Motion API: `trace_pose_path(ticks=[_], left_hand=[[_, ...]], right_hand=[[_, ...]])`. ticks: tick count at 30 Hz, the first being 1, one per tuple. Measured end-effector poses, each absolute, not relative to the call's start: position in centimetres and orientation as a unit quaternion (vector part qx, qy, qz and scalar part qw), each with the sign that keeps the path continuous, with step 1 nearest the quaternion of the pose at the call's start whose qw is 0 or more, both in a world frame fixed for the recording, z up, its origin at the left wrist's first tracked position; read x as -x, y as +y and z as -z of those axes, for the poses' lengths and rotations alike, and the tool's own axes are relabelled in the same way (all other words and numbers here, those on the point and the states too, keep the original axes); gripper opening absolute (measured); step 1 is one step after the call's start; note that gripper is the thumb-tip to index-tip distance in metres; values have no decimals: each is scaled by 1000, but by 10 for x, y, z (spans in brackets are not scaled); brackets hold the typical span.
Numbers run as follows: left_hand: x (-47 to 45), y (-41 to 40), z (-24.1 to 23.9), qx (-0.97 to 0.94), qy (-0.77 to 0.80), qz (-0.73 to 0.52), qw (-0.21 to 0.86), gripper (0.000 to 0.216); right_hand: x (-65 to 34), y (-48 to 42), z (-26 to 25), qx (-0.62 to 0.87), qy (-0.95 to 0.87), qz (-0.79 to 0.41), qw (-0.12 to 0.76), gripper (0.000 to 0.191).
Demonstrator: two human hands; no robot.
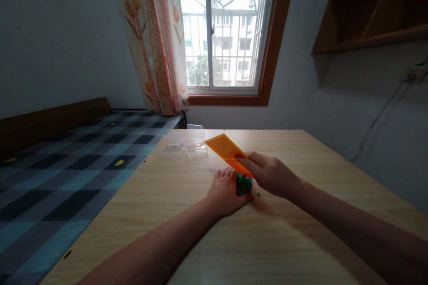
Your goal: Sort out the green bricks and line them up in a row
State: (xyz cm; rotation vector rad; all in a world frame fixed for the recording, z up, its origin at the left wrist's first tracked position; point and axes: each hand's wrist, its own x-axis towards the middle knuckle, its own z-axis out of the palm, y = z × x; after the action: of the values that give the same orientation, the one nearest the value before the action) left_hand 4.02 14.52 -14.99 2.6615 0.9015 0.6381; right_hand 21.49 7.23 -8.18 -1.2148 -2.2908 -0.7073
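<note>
Many probable beads (244, 184), left fingers (226, 173) spread around them, right fingers (250, 161) pinching flat orange piece (223, 146)

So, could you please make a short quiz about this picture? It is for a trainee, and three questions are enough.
1. Which of the two hands holds the flat orange piece?

2. Where are the clear containers?
A) On the checked bed
B) On the far part of the table
C) On the wall shelf

3. Fill in the missing colour: the small pieces beside the left hand are blue and ____.

Key: 1. The right hand. 2. B. 3. Green.
</note>
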Motion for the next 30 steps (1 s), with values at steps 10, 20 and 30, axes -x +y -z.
trace_pose_path(ticks=[10, 20, 30], left_hand=[[-39, 144, 147, -917, 329, -183, 136, 69], [-37, 162, 147, -874, 370, -261, 175, 61], [-19, 207, 143, -838, 428, -315, 125, 39]], right_hand=[[-236, 67, 85, 392, -853, 187, 290, 38], [-280, 141, 138, 608, -455, -105, 642, 42], [-280, 212, 184, 625, -404, -225, 629, 43]])
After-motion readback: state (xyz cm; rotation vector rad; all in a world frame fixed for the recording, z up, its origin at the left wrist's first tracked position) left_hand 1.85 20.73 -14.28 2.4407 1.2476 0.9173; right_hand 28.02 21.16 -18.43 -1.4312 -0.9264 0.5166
